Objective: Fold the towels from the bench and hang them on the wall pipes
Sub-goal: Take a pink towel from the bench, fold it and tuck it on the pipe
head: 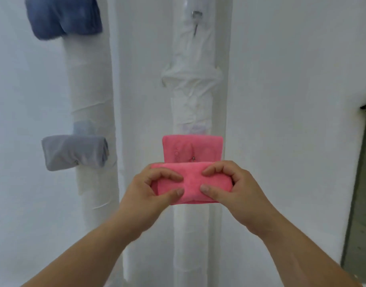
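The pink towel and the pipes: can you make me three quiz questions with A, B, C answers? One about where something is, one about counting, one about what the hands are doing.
1. Where is the dark blue towel?
A. High on the left pipe
B. On the floor
C. Low on the right pipe

2. How many towels are already on the left pipe?
A. None
B. Two
C. Five

3. What are the hands doing with the pink towel?
A. Not touching it
B. Only one hand holds it
C. Both pinch its folded front

Answers:
1. A, it sits near the top of the left pipe, above the light grey-blue towel.
2. B, the dark blue and the light grey-blue one.
3. C, the left hand and right hand each press fingers and thumb on the fold, at the right pipe.
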Motion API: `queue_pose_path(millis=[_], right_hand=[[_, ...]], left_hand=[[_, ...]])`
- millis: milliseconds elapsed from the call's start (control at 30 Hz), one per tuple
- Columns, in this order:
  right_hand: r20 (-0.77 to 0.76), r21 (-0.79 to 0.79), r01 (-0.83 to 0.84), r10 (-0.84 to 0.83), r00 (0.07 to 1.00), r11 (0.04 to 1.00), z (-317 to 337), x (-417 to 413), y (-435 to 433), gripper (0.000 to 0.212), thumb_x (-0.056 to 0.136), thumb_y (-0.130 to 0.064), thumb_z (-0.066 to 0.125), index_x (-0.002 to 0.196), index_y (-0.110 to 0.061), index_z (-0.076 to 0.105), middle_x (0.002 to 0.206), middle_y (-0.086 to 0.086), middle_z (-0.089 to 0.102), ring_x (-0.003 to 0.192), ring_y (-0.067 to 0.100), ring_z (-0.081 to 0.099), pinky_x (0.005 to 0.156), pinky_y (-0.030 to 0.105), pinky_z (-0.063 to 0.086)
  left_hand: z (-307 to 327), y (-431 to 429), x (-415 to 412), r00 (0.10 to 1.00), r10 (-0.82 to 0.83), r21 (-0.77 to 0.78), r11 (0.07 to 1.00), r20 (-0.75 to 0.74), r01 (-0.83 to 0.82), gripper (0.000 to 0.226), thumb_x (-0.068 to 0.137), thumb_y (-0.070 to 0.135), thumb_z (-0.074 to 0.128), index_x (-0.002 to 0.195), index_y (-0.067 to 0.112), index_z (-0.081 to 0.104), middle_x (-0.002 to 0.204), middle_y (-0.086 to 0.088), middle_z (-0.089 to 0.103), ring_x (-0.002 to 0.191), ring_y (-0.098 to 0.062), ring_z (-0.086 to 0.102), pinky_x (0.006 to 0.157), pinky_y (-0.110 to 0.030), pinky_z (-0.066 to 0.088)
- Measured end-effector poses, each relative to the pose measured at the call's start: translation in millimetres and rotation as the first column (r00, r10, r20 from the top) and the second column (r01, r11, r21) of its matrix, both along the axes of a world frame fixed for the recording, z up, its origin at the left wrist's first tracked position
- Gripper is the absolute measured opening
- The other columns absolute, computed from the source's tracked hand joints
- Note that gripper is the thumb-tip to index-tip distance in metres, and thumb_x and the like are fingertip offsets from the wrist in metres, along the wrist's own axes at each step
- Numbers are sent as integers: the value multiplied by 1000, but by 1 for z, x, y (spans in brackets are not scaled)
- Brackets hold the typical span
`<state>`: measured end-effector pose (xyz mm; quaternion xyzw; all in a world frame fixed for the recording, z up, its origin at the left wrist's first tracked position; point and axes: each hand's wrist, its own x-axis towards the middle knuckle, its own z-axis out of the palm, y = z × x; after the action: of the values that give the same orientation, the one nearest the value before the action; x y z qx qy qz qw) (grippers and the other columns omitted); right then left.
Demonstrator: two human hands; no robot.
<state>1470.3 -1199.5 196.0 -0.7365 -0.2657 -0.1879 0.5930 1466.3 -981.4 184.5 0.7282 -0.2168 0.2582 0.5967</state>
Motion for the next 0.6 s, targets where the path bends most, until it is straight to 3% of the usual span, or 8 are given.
queue_pose_path(millis=[100, 267, 400, 500, 600], right_hand=[[80, 0, -31, 31, 996, 1000, 51, 10, -5, 31, 76, -10, 86, 91, -33, 73, 117, -5, 65, 102, 10, 67, 80, 25, 58], [215, 5, -28, 26, 976, 1000, 135, 29, -9, 26, 77, -6, 85, 90, -25, 72, 107, -2, 69, 95, 18, 69, 81, 31, 61], [288, 26, -4, -4, 958, 1000, 193, 48, -9, 26, 77, -6, 85, 94, -21, 73, 111, 0, 69, 100, 26, 70, 86, 38, 62], [333, 21, 17, -23, 943, 1000, 231, 62, -7, 25, 79, -7, 84, 95, -21, 72, 112, 3, 68, 95, 21, 69, 81, 30, 62], [384, 53, 16, -35, 923, 998, 270, 74, -3, 25, 79, -5, 83, 96, -20, 72, 112, 7, 68, 95, 21, 68, 83, 34, 63]], left_hand=[[51, -4, 6, 991, 62, 56, 996, 119, -69, 32, 68, 7, 89, 78, 34, 76, 110, 8, 65, 97, -5, 66, 82, -24, 54], [140, -15, 19, 954, 127, 108, 981, 272, -162, 33, 71, 3, 86, 82, 32, 75, 111, 9, 63, 95, -7, 66, 84, -28, 58], [199, -21, 37, 932, 139, 113, 976, 334, -186, 29, 74, 3, 85, 85, 27, 74, 114, 1, 66, 95, -17, 68, 77, -26, 59], [237, -22, 51, 922, 149, 107, 974, 356, -199, 28, 76, 2, 83, 85, 26, 73, 110, -3, 69, 91, -19, 69, 74, -26, 60], [275, -23, 61, 901, 150, 86, 976, 407, -202, 28, 76, 1, 82, 85, 26, 73, 102, -1, 70, 84, -15, 66, 69, -22, 58]])
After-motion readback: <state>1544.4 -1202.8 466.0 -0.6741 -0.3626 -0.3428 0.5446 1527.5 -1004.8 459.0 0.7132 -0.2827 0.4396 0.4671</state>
